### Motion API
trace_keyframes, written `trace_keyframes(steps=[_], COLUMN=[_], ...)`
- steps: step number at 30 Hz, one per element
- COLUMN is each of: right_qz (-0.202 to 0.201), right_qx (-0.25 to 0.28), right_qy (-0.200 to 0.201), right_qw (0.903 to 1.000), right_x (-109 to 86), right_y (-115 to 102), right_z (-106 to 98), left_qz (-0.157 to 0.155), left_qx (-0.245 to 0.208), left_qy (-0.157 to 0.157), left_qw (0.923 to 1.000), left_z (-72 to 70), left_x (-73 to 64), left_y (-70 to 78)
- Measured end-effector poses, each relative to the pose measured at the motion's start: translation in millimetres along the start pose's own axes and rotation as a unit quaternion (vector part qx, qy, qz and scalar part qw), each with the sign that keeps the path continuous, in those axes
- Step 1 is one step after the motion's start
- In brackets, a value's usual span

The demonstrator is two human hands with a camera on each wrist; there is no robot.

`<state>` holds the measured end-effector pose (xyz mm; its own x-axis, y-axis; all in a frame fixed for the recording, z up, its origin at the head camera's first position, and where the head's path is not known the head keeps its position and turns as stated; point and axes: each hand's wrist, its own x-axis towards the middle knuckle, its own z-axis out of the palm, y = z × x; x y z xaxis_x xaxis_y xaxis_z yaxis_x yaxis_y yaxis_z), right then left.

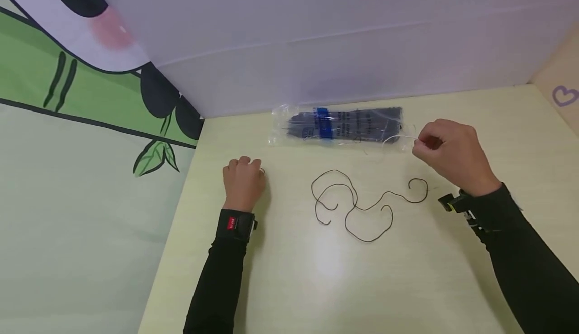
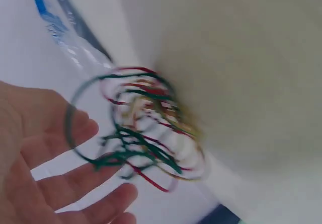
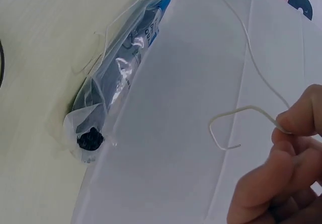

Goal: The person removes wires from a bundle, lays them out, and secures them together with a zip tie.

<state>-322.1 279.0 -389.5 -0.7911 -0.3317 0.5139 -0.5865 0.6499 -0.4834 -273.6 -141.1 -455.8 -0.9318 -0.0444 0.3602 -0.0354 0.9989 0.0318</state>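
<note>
My left hand [image 1: 244, 183] is low over the table's left part. In the left wrist view its fingers are loosely extended beside a tangle of red, green and yellow wires [image 2: 151, 123]; a green loop overlaps the fingertips. The head view mostly hides this tangle behind the hand. My right hand [image 1: 452, 153] is raised at the right, pinching a thin white wire [image 3: 246, 108] between thumb and fingertips. One end of the wire is bent into a hook, while the rest trails away in a curve. Dark thin wires [image 1: 355, 201] lie curled on the table between the hands.
A clear plastic bag [image 1: 346, 123] of dark, thin strips with a blue band lies along the back of the table [image 1: 316, 284]. A pale wall [image 1: 362, 63] rises behind it. A printed cloth [image 1: 90, 198] is beyond the table's left edge.
</note>
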Motion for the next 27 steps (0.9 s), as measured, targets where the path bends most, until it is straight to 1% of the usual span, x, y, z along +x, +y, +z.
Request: trace_keyframes(steps=[1, 3, 4, 5, 6, 7, 8, 9, 11, 13, 16, 18, 19, 20, 21, 23, 25, 27], right_qz=[-0.002, -0.004, -0.005, -0.006, -0.008, -0.011, -0.013, -0.017, -0.029, -0.048, -0.082, -0.103, -0.11, -0.117, -0.123, -0.133, -0.141, -0.14], right_qx=[0.005, 0.015, 0.019, 0.022, 0.025, 0.029, 0.034, 0.039, 0.055, 0.072, 0.091, 0.096, 0.097, 0.096, 0.097, 0.095, 0.09, 0.088], right_qy=[-0.003, -0.008, -0.011, -0.013, -0.015, -0.017, -0.019, -0.022, -0.029, -0.035, -0.034, -0.03, -0.027, -0.024, -0.022, -0.022, -0.026, -0.033], right_qw=[1.0, 0.9998, 0.9998, 0.9997, 0.9995, 0.9994, 0.9991, 0.9989, 0.9977, 0.9957, 0.9919, 0.9897, 0.9888, 0.9881, 0.9874, 0.9863, 0.9856, 0.9856], right_x=[0.9, 2.5, 3.0, 3.3, 3.7, 3.9, 4.3, 4.9, 5.6, 6.4, 6.3, 5.6, 5.2, 4.8, 4.2, 3.0, 0.7, -2.8], right_y=[-2.1, -6.8, -9.3, -11.8, -14.2, -16.8, -19.2, -21.4, -25.3, -28.3, -30.9, -31.1, -30.8, -30.2, -29.3, -26.9, -23.6, -19.7], right_z=[1.9, 5.8, 7.6, 9.6, 11.3, 13.0, 14.4, 15.6, 17.1, 17.2, 15.7, 13.9, 13.0, 12.0, 11.1, 9.6, 8.3, 6.9], left_qz=[0.015, 0.06, 0.091, 0.125, 0.159, 0.189, 0.214, 0.23, 0.241, 0.241, 0.24, 0.236, 0.23, 0.221, 0.212, 0.199, 0.197, 0.202], left_qx=[-0.001, -0.023, -0.042, -0.062, -0.083, -0.102, -0.117, -0.129, -0.146, -0.156, -0.195, -0.224, -0.235, -0.241, -0.243, -0.233, -0.214, -0.192], left_qy=[0.021, 0.056, 0.066, 0.068, 0.062, 0.049, 0.031, 0.011, -0.024, -0.044, -0.06, -0.075, -0.08, -0.083, -0.082, -0.068, -0.039, -0.006], left_qw=[0.9997, 0.9964, 0.9927, 0.9879, 0.9819, 0.9754, 0.9694, 0.9645, 0.9591, 0.9569, 0.949, 0.9427, 0.9411, 0.9412, 0.9431, 0.9495, 0.956, 0.9603], left_z=[-3.4, -11.2, -15.6, -19.9, -23.5, -26.6, -28.6, -29.8, -30.0, -27.8, -23.1, -21.2, -20.5, -19.9, -19.7, -20.4, -21.5, -23.0], left_x=[1.3, 4.3, 5.8, 6.9, 7.9, 8.5, 9.1, 9.9, 12.5, 16.5, 21.5, 21.8, 21.4, 20.9, 20.5, 20.2, 21.0, 21.8], left_y=[7.7, 28.3, 41.1, 54.7, 68.7, 81.8, 94.0, 104.9, 122.1, 132.3, 137.0, 134.6, 132.4, 129.8, 127.0, 121.4, 116.0, 109.9])
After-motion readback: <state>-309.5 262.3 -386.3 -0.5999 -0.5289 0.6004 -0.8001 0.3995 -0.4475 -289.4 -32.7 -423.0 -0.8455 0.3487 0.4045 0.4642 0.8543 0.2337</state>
